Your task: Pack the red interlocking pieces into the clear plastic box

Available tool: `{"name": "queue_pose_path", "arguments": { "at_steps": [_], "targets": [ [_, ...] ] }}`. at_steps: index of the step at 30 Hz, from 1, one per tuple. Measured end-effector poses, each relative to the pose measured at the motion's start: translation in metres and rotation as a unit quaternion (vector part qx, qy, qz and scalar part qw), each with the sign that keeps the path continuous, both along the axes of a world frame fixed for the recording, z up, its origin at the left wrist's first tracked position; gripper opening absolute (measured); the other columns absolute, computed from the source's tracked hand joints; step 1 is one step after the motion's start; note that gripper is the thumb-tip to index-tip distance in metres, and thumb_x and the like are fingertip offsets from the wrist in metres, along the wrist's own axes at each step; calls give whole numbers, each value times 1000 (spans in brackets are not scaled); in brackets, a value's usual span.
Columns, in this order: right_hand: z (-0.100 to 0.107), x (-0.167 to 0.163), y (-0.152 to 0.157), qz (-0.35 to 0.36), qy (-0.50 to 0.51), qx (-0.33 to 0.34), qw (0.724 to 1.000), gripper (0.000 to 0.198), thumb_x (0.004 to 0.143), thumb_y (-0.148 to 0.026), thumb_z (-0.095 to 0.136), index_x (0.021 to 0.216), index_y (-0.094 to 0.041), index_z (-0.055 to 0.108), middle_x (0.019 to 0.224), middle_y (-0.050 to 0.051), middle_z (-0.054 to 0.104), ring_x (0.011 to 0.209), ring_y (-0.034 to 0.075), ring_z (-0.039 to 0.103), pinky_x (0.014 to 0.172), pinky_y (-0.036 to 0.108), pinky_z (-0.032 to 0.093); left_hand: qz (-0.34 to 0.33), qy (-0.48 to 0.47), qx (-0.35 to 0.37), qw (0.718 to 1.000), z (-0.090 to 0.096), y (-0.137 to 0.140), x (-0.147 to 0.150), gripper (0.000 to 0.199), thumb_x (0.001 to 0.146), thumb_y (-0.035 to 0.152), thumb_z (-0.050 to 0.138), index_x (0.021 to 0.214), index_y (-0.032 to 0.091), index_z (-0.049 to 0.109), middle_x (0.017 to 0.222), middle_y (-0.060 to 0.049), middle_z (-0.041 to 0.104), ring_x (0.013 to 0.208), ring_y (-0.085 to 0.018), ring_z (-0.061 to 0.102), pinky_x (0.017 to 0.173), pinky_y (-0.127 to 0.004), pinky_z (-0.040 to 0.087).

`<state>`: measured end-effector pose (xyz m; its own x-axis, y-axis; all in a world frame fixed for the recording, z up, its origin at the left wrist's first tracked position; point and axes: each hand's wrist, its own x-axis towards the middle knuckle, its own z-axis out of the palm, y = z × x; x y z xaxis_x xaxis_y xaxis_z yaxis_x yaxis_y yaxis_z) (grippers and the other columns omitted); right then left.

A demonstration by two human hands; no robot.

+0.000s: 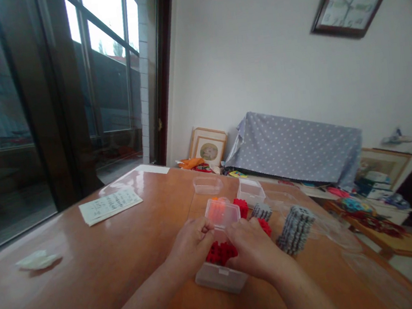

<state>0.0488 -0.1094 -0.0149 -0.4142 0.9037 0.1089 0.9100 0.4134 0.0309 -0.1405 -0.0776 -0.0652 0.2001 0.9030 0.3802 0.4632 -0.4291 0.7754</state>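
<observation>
A clear plastic box [221, 279] stands on the table in front of me, its hinged lid [223, 211] raised at the far side. Red toothed plastic pieces [221, 254] sit bunched inside it. My left hand [191, 242] is at the box's left side with fingers curled together near the lid; what they pinch is hidden. Over the right side of the box, my right hand [252, 243] has its thumb and fingers closed around the red pieces. Past that hand lie more red pieces [241, 208] and stacked grey toothed pieces [296, 229].
Another clear box [250, 191] and a shallow clear container [208, 185] stand farther back on the brown table [122, 265]. Handwritten sheets [110, 205] and a crumpled tissue [37, 260] lie to the left. Transparent plastic packaging [332, 234] spreads along the right edge.
</observation>
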Motion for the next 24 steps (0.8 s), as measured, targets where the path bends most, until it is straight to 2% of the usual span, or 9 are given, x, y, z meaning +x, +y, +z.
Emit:
{"name": "queue_pose_path", "arguments": {
  "at_steps": [8, 14, 18, 22, 24],
  "targets": [
    [1, 2, -1, -15, -4, 7, 1000, 28, 76, -35, 75, 98, -20, 68, 106, 9, 72, 101, 30, 61, 83, 40, 33, -6, 6, 6, 1000, -1, 1, 0, 13, 85, 20, 53, 86, 22, 66, 84, 0, 66, 87, -20, 61, 74, -29, 40],
    [-1, 3, -2, -12, 1, 9, 1000, 33, 77, -40, 78, 102, -22, 69, 108, 8, 71, 103, 30, 59, 87, 41, 33, -3, 13, 10, 1000, 1, 1, 1, 12, 84, 20, 54, 84, 21, 66, 83, 0, 66, 85, -19, 60, 73, -29, 40],
    [-2, 2, -2, -14, 0, 13, 1000, 29, 77, -38, 77, 99, -21, 69, 106, 8, 71, 101, 30, 59, 86, 41, 33, 0, 18, 17, 1000, 1, 0, 1, 12, 84, 20, 54, 83, 21, 65, 84, -1, 67, 86, -20, 60, 74, -30, 40],
    [-1, 5, -2, -20, 47, 10, 999, 29, 78, -43, 78, 98, -23, 68, 102, 5, 71, 98, 28, 59, 85, 39, 34, 1, 19, 9, 1000, 2, 0, 0, 12, 83, 19, 53, 82, 21, 64, 84, -1, 66, 86, -19, 61, 73, -29, 40],
    [-1, 9, -2, -40, 94, 14, 995, 22, 82, -42, 74, 93, -24, 67, 98, 3, 70, 94, 25, 60, 82, 36, 35, -2, 15, 8, 1000, 2, 0, -1, 11, 84, 20, 52, 81, 21, 63, 83, -1, 66, 84, -19, 60, 73, -29, 40]
  ]
}}
